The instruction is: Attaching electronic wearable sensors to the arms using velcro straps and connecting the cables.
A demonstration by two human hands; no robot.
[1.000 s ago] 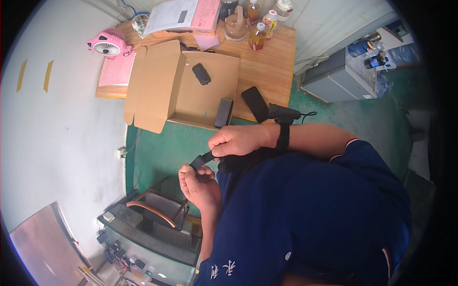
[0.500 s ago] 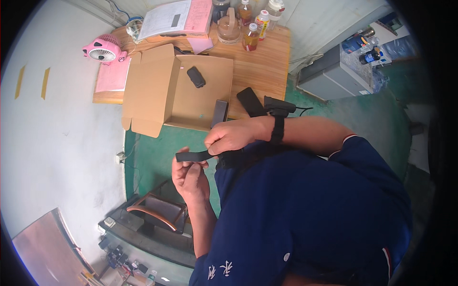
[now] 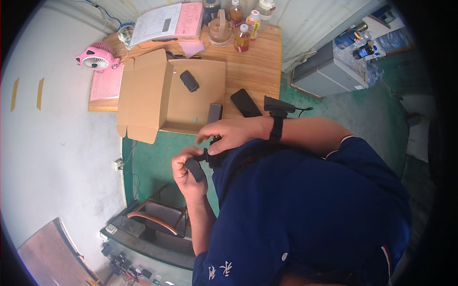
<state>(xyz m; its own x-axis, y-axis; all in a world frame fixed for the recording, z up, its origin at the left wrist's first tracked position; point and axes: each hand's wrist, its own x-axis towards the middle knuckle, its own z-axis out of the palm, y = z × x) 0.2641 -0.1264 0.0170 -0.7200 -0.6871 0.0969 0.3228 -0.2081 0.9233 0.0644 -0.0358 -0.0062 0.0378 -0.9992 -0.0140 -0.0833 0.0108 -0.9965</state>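
Note:
My left hand [image 3: 188,170] is closed on a black strap [image 3: 194,169], whose loose end folds down over the palm. The strap runs to a small black buckle [image 3: 207,154] at the front of my waist. My right hand [image 3: 231,135] is held over it, index finger stretched out and apart from the thumb, the thumb tip at the buckle. A dark part shows between them; its kind is unclear. A black wrist strap [image 3: 277,127] around my right wrist carries a black device [image 3: 279,106] with a cable.
Ahead on the wooden desk [image 3: 253,71] lies an open cardboard box [image 3: 179,112] with a black device [image 3: 189,81] and a dark slab [image 3: 215,113] inside. A black phone [image 3: 245,102] lies beside it. Bottles [image 3: 242,39] and a pink fan [image 3: 98,57] stand behind. A chair [image 3: 162,217] is at lower left.
The strap's free end, stretched out to the left before, now hangs folded over my left hand. My right hand's fingers have spread from their pinch on the strap. The view has shifted slightly.

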